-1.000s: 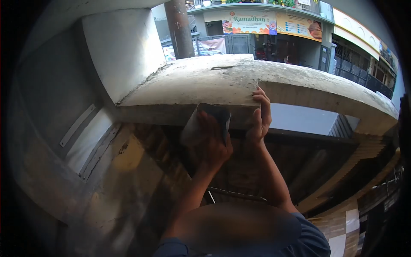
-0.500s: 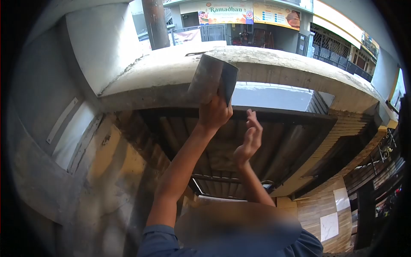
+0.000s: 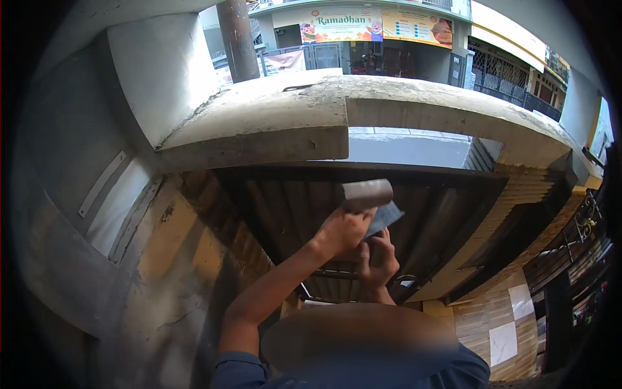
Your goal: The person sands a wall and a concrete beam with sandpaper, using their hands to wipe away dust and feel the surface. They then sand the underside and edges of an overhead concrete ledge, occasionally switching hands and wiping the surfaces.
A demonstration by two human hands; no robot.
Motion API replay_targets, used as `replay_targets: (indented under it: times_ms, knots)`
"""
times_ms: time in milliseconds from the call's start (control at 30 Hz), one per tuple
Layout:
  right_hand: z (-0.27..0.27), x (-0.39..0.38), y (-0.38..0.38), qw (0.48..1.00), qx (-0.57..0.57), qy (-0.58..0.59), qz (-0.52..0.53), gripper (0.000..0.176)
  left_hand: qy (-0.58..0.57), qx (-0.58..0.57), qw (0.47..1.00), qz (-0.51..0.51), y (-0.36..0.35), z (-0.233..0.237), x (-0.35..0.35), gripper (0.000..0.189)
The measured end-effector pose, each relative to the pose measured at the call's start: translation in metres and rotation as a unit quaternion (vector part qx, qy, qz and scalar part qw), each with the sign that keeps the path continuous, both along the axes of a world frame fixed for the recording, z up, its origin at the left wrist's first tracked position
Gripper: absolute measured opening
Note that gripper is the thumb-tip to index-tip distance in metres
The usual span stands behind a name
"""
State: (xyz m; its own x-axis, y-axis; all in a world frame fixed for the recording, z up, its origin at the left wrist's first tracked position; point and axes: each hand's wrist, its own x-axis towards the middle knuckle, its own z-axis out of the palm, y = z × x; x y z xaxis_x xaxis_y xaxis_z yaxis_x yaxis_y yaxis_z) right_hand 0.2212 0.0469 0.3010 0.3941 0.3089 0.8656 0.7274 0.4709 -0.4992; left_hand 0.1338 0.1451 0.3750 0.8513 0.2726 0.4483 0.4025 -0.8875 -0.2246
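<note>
My left hand [image 3: 346,230] is closed on a curled sheet of sandpaper [image 3: 368,193] in the middle of the view. One face of the sheet is grey-brown and the other blue-grey. Its top bends over into a roll, while the blue-grey part slants down to the right. Just below, my right hand [image 3: 378,260] has its fingers bent against the sheet's lower edge and appears to pinch it. Both hands are in front of a dark ribbed metal panel [image 3: 285,201], below the concrete ledge [image 3: 259,148].
The pale ledge top [image 3: 402,92] runs across, with a rusty post [image 3: 238,42] at its back left. A white wall block [image 3: 162,78] stands left. To the right are a metal railing [image 3: 586,220] and a tiled floor [image 3: 476,324]. Banners [image 3: 342,26] hang across the street.
My left hand has come down and right from the ledge edge with the sandpaper, which is now curled. My right hand has moved lower, its fingers now bent at the sheet.
</note>
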Motion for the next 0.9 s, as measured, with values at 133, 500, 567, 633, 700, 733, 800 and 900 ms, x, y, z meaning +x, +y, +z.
replay_targets:
  times_ms: [133,500,567,633,700,733,800,900]
  knots:
    - [-0.016,0.020,0.005,0.879,-0.043,0.425,0.211,0.041,0.018,0.001,0.998,-0.059,-0.004,-0.021,0.001,0.043]
    - [-0.041,0.084,0.015,0.789,-0.042,0.533,0.303,0.018,-0.204,0.055,0.974,-0.082,0.008,0.046,-0.028,0.048]
    - [-0.053,0.085,0.013,0.793,-0.049,0.549,0.259,0.017,-0.304,0.097,0.948,0.021,0.038,0.051,-0.031,0.063]
    - [-0.072,0.090,0.017,0.793,-0.106,0.555,0.227,0.029,-0.241,0.125,0.956,0.114,0.065,0.042,-0.040,0.067]
    - [-0.078,0.089,0.013,0.797,-0.144,0.539,0.231,0.029,-0.176,0.151,0.951,0.207,0.074,0.031,-0.044,0.070]
    - [-0.079,0.085,0.014,0.799,-0.179,0.523,0.237,0.029,-0.194,0.137,0.949,0.208,0.074,0.027,-0.045,0.071]
    - [-0.059,0.074,0.006,0.774,-0.162,0.557,0.252,0.021,-0.206,0.124,0.948,0.208,0.077,0.021,-0.051,0.073]
    - [-0.062,0.073,0.000,0.752,-0.167,0.581,0.261,0.022,-0.227,0.135,0.934,0.241,0.082,0.014,-0.062,0.073]
